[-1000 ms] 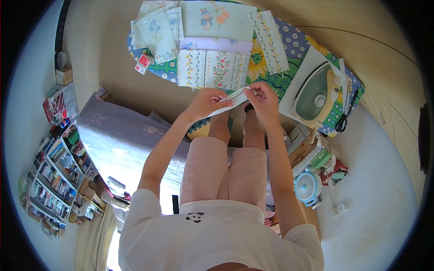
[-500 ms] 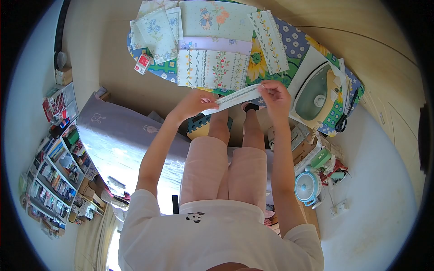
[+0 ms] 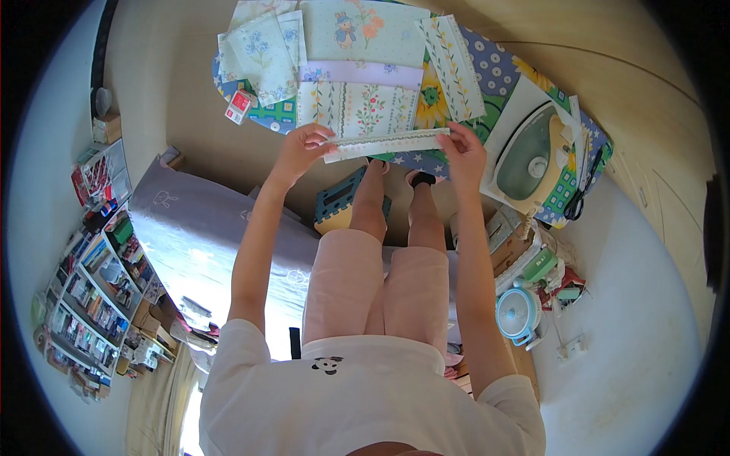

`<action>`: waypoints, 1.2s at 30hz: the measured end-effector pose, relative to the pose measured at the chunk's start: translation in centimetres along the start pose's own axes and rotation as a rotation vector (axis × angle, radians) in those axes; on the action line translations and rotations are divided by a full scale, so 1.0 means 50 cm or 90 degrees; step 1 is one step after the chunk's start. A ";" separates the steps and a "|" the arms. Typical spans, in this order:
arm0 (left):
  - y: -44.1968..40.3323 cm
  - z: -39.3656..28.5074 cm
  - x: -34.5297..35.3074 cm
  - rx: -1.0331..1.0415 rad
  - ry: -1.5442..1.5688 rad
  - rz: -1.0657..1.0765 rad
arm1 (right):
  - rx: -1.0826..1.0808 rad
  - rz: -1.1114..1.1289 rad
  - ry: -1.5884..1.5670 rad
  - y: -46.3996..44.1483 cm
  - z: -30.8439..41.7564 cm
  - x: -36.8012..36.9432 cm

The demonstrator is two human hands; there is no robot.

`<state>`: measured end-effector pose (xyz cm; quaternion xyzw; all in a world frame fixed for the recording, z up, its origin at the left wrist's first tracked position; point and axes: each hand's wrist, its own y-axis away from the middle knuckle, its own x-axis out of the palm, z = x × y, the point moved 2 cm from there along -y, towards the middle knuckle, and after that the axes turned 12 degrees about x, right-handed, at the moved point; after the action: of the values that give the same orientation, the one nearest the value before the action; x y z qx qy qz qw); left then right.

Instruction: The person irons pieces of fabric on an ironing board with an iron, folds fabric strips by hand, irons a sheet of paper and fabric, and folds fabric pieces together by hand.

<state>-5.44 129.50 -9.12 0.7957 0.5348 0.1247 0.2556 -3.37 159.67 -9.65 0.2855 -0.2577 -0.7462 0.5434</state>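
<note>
Left hand [image 3: 306,157] pinching one end of a narrow patterned strip [image 3: 388,143], held nearly straight at the near edge of a flower-covered counter [image 3: 496,67]; right hand [image 3: 466,159] pinching the other. Either pinch slackening could let the strip sag or drop. Open room lies leftward; rightward, an iron [image 3: 523,161] crowds the edge.

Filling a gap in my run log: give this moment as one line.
left hand: pinches strip, left end | right hand: pinches strip, right end | strip: extended between hands | iron: untouched, right of hands
</note>
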 end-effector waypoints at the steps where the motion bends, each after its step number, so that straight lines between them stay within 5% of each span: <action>1: -0.003 0.002 -0.003 -0.008 0.009 -0.042 | -0.029 -0.022 0.037 -0.008 -0.013 0.000; 5: -0.014 -0.002 0.000 -0.017 0.009 -0.104 | -0.032 -0.045 0.132 -0.014 -0.014 0.015; 7: -0.020 -0.024 0.001 0.029 -0.223 -0.132 | -0.035 -0.087 0.134 -0.012 -0.018 0.028; 13: -0.031 -0.015 0.019 0.131 -0.292 -0.191 | -0.140 -0.119 0.277 -0.006 -0.035 0.052; 23: -0.028 -0.018 0.034 0.120 -0.337 -0.221 | -0.140 -0.179 0.309 0.001 -0.056 0.062; 26: -0.023 -0.041 0.045 0.006 -0.410 -0.199 | -0.080 -0.165 0.245 0.006 -0.051 0.059; 28: -0.015 -0.076 0.084 0.128 -0.723 -0.216 | -0.093 -0.159 0.257 0.009 -0.052 0.055; 32: -0.005 -0.058 0.216 0.453 -0.639 -0.061 | -0.103 -0.155 0.266 0.007 -0.056 0.054; 36: -0.012 -0.011 0.286 0.425 -0.671 -0.011 | -0.117 -0.171 0.289 0.004 -0.058 0.051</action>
<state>-0.49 142.92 -10.04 0.7829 0.3530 -0.4607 0.2240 -1.83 156.96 -11.93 0.4263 -0.0209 -0.7487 0.5071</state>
